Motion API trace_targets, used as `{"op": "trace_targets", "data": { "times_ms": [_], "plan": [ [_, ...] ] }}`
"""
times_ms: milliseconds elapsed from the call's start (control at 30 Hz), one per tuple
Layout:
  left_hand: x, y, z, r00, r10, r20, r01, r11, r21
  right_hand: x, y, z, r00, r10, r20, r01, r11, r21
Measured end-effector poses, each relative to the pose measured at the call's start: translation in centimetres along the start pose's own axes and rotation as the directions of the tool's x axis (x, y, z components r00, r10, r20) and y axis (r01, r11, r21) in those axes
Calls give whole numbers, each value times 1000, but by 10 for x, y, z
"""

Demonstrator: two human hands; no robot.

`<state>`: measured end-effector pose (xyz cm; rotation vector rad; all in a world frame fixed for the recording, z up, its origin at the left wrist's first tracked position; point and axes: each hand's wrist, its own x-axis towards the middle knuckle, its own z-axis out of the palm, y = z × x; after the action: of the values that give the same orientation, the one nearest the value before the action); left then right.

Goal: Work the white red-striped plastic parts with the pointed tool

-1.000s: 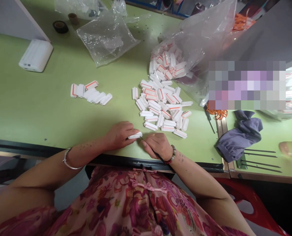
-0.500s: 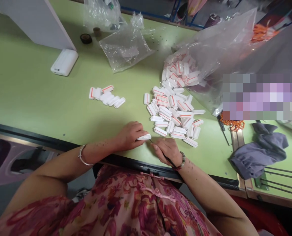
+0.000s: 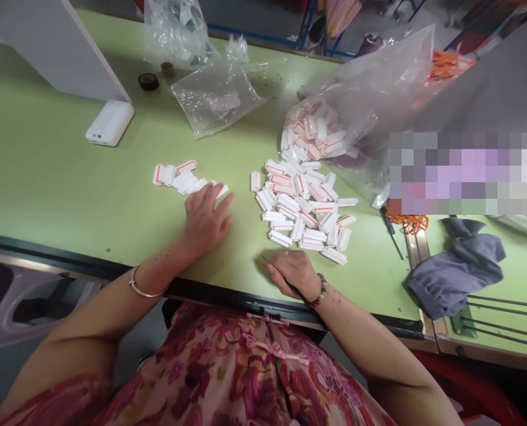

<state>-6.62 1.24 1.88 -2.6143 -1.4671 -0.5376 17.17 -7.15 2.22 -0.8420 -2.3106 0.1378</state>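
Note:
My left hand (image 3: 205,219) reaches over a small cluster of white plastic pieces (image 3: 184,182). Its fingers are spread, and the fingertips cover part of the cluster's near right end. Some pieces there carry a red stripe. My right hand (image 3: 295,273) rests near the table's front edge, closed round a thin black screwdriver-like tool (image 3: 293,289). The fine shaft of this tool points left, past the thumb. Just beyond my right hand lies a larger heap of the same white pieces (image 3: 308,204), many with red stripes.
A clear bag (image 3: 374,89) spills white pieces onto the green table (image 3: 68,189). Behind are an empty plastic bag (image 3: 214,106), black tape (image 3: 148,81) and a white power bank (image 3: 110,123). At right lie a screwdriver (image 3: 393,231), orange pieces (image 3: 408,223) and grey cloth (image 3: 459,266).
My left hand has moved left and forward from beside my right hand to the small cluster. Its fingers have opened from the white piece they held. My right hand still grips the tool.

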Motion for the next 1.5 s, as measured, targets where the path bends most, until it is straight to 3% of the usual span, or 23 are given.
{"op": "trace_targets", "data": {
  "times_ms": [100, 167, 267, 333, 433, 567, 633, 767, 933, 1000, 1067, 1133, 1267, 1367, 1500],
  "plan": [
    [15, -12, 5, 996, 10, 93, -17, 997, 73, 0, 0, 0, 1000, -3, 5, 3, 1000, -8],
    [30, -28, 6, 984, -119, 134, 102, 987, 123, 0, 0, 0, 1000, 1, 7, -1, 1000, -11],
    [52, -53, 5, 908, -343, 240, 308, 936, 171, 0, 0, -1, 1000, 13, 13, -12, 1000, -18],
    [61, -64, 4, 862, -393, 320, 349, 918, 187, 0, 0, -2, 1000, 20, 18, -19, 1000, -23],
    [67, -66, 7, 862, -370, 346, 321, 927, 193, -1, 1, -2, 999, 23, 28, -22, 999, -26],
    [74, -53, 12, 875, -392, 283, 346, 917, 199, -1, 2, -2, 999, 30, 41, -29, 999, -25],
    [79, -44, 13, 900, -357, 248, 315, 929, 196, -1, 3, -1, 998, 39, 40, -38, 999, -28],
    [86, -32, 15, 953, -158, 260, 120, 980, 158, -1, 3, -1, 998, 48, 45, -46, 998, -38],
    [95, -20, 19, 971, -155, 181, 121, 975, 187, -1, 3, -1, 998, 44, 54, -42, 998, -37],
    [98, -12, 21, 983, -20, 182, -9, 988, 154, -1, 3, -1, 997, 42, 66, -40, 999, -37],
    [100, -2, 24, 966, 135, 220, -157, 984, 82, -1, 5, 0, 994, 48, 95, -46, 999, -28],
    [101, 8, 25, 948, 207, 240, -224, 974, 43, 0, 7, 2, 989, 83, 125, -83, 997, -2],
    [97, 21, 23, 956, 171, 240, -201, 974, 103, 1, 13, 3, 967, 223, 122, -235, 967, 97],
    [89, 18, 19, 952, 175, 251, -209, 971, 115, 2, 17, 2, 947, 307, 98, -317, 941, 118],
    [71, 9, 9, 968, 156, 198, -150, 988, -47, 1, 21, -1, 933, 351, 83, -359, 927, 105]
  ]
}}
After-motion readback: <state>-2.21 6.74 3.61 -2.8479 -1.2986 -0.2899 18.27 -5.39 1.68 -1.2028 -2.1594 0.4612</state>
